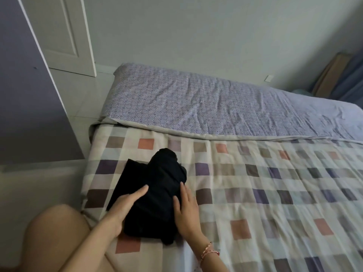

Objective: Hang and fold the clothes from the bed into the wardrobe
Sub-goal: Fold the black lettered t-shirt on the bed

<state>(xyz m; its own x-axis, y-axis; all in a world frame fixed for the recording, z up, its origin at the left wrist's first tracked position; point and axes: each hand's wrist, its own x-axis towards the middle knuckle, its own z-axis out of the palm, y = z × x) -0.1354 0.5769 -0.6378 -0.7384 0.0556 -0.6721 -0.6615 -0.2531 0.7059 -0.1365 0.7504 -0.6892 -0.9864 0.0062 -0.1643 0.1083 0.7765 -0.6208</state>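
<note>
Folding stage, head view. A black garment (157, 193), already gathered into a compact bundle, lies on the checked quilt (255, 193) near the bed's left edge, close to the person's bare knee (59, 232). The left hand (125, 209) rests on the bundle's left half with fingers extended. The right hand (186, 211), with a red braided bracelet (208, 250) on its wrist, lies flat along the right edge, thumb touching the cloth. Neither grip closes on anything: both are wide and flat, a posture that probably serves to press out air and square the folds rather than to lift. A loose lobe projects at the far end, so the fold appears unfinished. Beyond lie a purple patterned sheet (196, 103) and a white door (62, 32). Whether the grey-purple panel (25, 95) at left belongs to the wardrobe cannot be told.
</note>
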